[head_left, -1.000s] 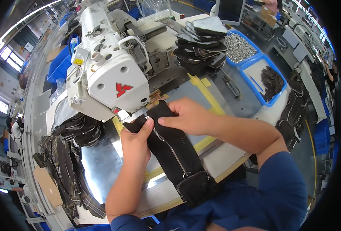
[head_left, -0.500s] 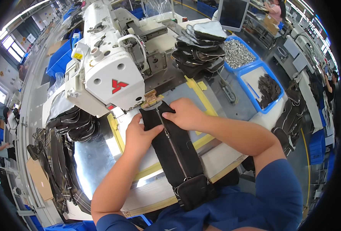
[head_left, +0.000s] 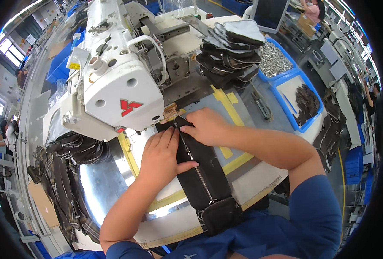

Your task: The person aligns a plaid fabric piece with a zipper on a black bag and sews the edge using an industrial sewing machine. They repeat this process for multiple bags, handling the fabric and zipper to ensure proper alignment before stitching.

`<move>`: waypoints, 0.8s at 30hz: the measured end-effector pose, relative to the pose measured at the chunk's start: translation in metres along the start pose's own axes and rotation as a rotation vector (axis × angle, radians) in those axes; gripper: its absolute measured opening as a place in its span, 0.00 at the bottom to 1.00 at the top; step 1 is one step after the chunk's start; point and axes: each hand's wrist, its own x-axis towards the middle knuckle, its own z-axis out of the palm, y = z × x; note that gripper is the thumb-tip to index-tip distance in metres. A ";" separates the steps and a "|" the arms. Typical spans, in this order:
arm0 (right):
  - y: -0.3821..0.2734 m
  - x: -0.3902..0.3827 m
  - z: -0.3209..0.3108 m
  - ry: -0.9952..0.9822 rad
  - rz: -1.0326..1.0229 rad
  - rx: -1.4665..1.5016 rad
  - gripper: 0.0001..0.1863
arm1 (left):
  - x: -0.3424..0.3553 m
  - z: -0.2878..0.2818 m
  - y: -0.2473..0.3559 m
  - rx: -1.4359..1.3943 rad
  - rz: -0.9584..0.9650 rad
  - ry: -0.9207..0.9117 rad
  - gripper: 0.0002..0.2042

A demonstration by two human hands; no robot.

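So the black fabric panel lies lengthwise on the plate in front of the white sewing machine, far end right by the head. Left hand is flat on it, fingers stretched, thumb apart across the zipper. Right hand has its thumb on top near the far edge; can't tell if it's pinching or just pressing. Zipper's already in, black pouch at the near end. Can't make out stitching up top, so I'd guess that end's unfinished.
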 end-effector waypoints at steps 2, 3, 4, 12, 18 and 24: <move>0.002 0.002 -0.003 -0.036 -0.005 -0.020 0.20 | 0.002 -0.002 0.001 -0.022 -0.021 -0.061 0.52; 0.003 0.003 -0.003 -0.050 -0.015 -0.027 0.20 | 0.002 -0.003 0.001 -0.027 -0.025 -0.066 0.52; 0.004 0.004 -0.003 -0.065 -0.026 -0.035 0.20 | 0.002 -0.004 0.001 -0.034 -0.031 -0.071 0.53; -0.003 0.005 -0.014 -0.028 -0.032 -0.035 0.18 | 0.007 -0.005 -0.004 -0.059 -0.039 -0.113 0.54; -0.002 -0.019 -0.012 0.072 -0.507 -0.194 0.28 | 0.009 -0.001 -0.010 -0.192 -0.051 -0.156 0.53; 0.004 -0.020 -0.002 -0.033 -0.536 -0.138 0.34 | 0.010 0.004 -0.010 -0.263 -0.059 -0.192 0.55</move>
